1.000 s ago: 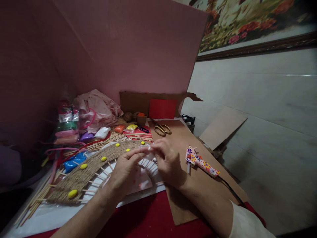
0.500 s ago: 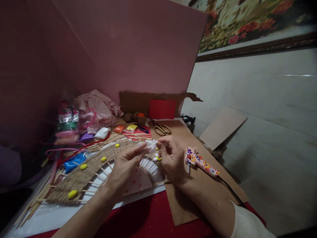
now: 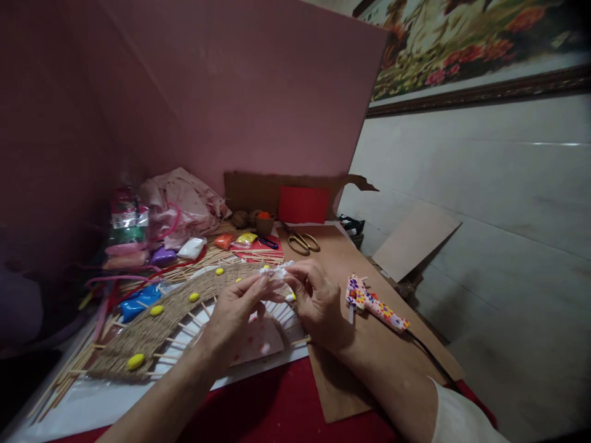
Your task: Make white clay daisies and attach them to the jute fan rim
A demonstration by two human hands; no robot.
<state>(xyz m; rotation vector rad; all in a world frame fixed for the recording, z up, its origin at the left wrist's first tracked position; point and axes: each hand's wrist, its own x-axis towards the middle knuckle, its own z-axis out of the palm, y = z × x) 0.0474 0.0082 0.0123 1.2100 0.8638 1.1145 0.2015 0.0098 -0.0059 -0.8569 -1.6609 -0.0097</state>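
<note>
My left hand (image 3: 235,311) and my right hand (image 3: 318,301) pinch a small crinkled clear plastic packet (image 3: 276,272) with something white in it, one at each end. Both are closed on it, held above a fan-shaped piece. That piece has a band of brown twine (image 3: 178,314) over wooden sticks, with yellow oval dots such as this yellow dot (image 3: 135,361) along it. Pink spotted fabric (image 3: 258,341) covers its inner part. My forearms and hands hide part of the fan.
Gold-handled scissors (image 3: 300,241) lie behind my right hand. A flower-patterned glue gun (image 3: 376,303) rests on the brown board (image 3: 339,381) at right. Behind left are a blue packet (image 3: 140,301), a white packet (image 3: 191,248), pink cloth (image 3: 182,203) and a red card (image 3: 303,204).
The plastic packet has been lowered slightly and looks more stretched between my fingers. My left hand's fingertips have shifted a little. The objects on the table stay in place.
</note>
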